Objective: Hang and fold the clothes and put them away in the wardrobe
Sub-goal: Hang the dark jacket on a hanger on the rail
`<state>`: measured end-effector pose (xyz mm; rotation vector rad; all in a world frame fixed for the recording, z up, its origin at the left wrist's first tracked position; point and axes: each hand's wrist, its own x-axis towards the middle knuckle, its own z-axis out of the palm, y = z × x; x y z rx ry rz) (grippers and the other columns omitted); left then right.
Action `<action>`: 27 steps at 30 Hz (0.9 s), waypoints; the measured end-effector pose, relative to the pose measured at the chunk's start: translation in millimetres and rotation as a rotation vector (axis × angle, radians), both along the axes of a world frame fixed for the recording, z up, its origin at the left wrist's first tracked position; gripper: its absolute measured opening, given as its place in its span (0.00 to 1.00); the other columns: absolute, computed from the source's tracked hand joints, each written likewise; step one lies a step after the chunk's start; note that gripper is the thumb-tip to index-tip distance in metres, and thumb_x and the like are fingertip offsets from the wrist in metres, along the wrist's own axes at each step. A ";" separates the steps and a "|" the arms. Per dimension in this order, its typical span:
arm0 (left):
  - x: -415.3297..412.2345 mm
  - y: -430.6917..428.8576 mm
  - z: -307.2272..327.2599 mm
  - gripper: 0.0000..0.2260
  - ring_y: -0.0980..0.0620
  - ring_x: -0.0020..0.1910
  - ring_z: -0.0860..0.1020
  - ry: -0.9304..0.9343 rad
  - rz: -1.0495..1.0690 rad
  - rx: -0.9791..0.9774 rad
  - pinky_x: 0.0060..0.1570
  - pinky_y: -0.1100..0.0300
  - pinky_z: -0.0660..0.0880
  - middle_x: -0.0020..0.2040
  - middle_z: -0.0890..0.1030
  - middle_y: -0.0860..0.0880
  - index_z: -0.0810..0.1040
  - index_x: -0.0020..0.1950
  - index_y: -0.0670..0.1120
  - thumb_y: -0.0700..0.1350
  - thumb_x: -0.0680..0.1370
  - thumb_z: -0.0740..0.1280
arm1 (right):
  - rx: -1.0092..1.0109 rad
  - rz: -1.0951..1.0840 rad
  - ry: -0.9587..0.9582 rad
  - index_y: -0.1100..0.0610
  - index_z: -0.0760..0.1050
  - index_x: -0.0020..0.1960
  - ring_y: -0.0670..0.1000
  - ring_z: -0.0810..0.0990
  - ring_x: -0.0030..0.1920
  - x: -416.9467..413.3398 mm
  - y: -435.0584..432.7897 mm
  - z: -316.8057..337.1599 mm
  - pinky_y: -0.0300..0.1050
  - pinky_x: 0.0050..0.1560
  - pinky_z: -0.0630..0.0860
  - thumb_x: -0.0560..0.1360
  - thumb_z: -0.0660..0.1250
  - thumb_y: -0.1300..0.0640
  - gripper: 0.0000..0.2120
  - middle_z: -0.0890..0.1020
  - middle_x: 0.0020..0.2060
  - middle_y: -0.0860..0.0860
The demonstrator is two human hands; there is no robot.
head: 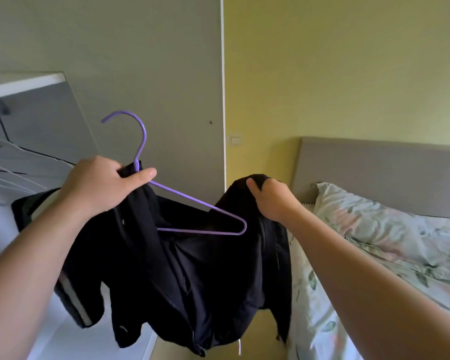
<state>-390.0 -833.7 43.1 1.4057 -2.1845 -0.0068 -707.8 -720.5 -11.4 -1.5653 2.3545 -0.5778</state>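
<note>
The left hand (99, 183), at 9 o'clock of center, is clamped on the neck of the purple hanger (182, 195) together with a fold of the black jacket (192, 276). The right hand (270, 198), at 3 o'clock of the hanger, grips a bunched part of the jacket. The hands are apart. The jacket hangs in the air between them, with one hanger arm inside it. The open wardrobe (37, 120) with white hangers (8, 162) is at 9 o'clock. The bed (374, 255) is at 4 o'clock.

A floral pillow (361, 211) lies on the bed (315, 310) (grey headboard (374, 162)).
</note>
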 end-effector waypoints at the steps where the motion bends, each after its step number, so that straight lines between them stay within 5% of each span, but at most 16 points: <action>1: -1.2 0.5 -2.3 0.40 0.46 0.25 0.74 -0.017 -0.001 0.014 0.29 0.57 0.66 0.21 0.70 0.47 0.70 0.31 0.42 0.81 0.62 0.58 | -0.009 -0.015 0.009 0.58 0.74 0.47 0.57 0.77 0.36 1.8 -2.7 6.6 0.46 0.35 0.71 0.86 0.52 0.45 0.21 0.76 0.38 0.54; 5: -9.4 7.5 -7.2 0.41 0.45 0.24 0.73 -0.059 0.003 0.038 0.27 0.57 0.66 0.18 0.68 0.49 0.64 0.26 0.41 0.82 0.62 0.57 | -0.126 -0.046 -0.070 0.51 0.66 0.37 0.59 0.79 0.38 17.6 -3.9 33.0 0.49 0.36 0.76 0.85 0.53 0.45 0.20 0.77 0.36 0.54; 10: -31.8 22.1 -17.9 0.40 0.48 0.24 0.73 -0.062 0.052 -0.002 0.25 0.61 0.64 0.18 0.70 0.49 0.71 0.27 0.41 0.82 0.63 0.59 | -0.304 0.061 -0.566 0.54 0.80 0.49 0.50 0.83 0.43 68.4 5.4 38.7 0.42 0.42 0.77 0.82 0.60 0.39 0.20 0.84 0.41 0.49; 12: -37.3 23.2 -21.9 0.42 0.46 0.24 0.73 0.012 0.017 0.074 0.27 0.59 0.64 0.19 0.68 0.49 0.69 0.30 0.40 0.83 0.61 0.59 | -0.317 0.151 -0.597 0.53 0.81 0.55 0.47 0.84 0.47 94.1 13.4 23.4 0.42 0.47 0.76 0.81 0.61 0.39 0.20 0.86 0.45 0.47; 16: -37.3 23.2 -32.9 0.40 0.49 0.24 0.62 0.244 -0.093 0.177 0.30 0.55 0.58 0.23 0.60 0.52 0.62 0.31 0.42 0.80 0.63 0.64 | 0.001 0.345 -0.397 0.57 0.75 0.43 0.53 0.82 0.37 120.0 28.9 -7.7 0.47 0.36 0.75 0.84 0.60 0.48 0.16 0.82 0.36 0.54; 20: -36.5 26.8 -49.1 0.37 0.51 0.24 0.61 0.282 -0.126 0.202 0.29 0.55 0.58 0.23 0.60 0.51 0.65 0.31 0.45 0.81 0.63 0.64 | 0.064 0.462 -0.043 0.55 0.63 0.33 0.52 0.70 0.31 117.8 37.9 -5.5 0.39 0.27 0.63 0.81 0.61 0.57 0.18 0.71 0.30 0.51; 22: -32.2 26.2 -53.6 0.36 0.53 0.23 0.61 0.313 -0.137 0.224 0.28 0.56 0.58 0.23 0.60 0.52 0.65 0.31 0.46 0.81 0.63 0.64 | 0.063 0.470 0.198 0.57 0.69 0.39 0.58 0.76 0.39 112.4 42.2 3.1 0.40 0.33 0.67 0.75 0.62 0.55 0.09 0.75 0.38 0.52; 24: -26.8 25.2 -56.8 0.37 0.55 0.25 0.62 0.378 -0.159 0.269 0.30 0.57 0.59 0.24 0.62 0.55 0.67 0.31 0.46 0.81 0.60 0.67 | -0.008 0.410 0.479 0.56 0.76 0.52 0.61 0.74 0.51 105.6 44.3 3.9 0.49 0.44 0.70 0.72 0.63 0.49 0.14 0.75 0.52 0.55; 27: -16.9 26.5 -56.3 0.33 0.56 0.28 0.70 0.412 -0.203 0.345 0.33 0.58 0.67 0.28 0.72 0.54 0.81 0.38 0.47 0.78 0.58 0.72 | -0.166 0.283 0.551 0.54 0.78 0.57 0.61 0.73 0.54 106.4 41.4 0.1 0.54 0.50 0.68 0.78 0.62 0.45 0.15 0.74 0.55 0.55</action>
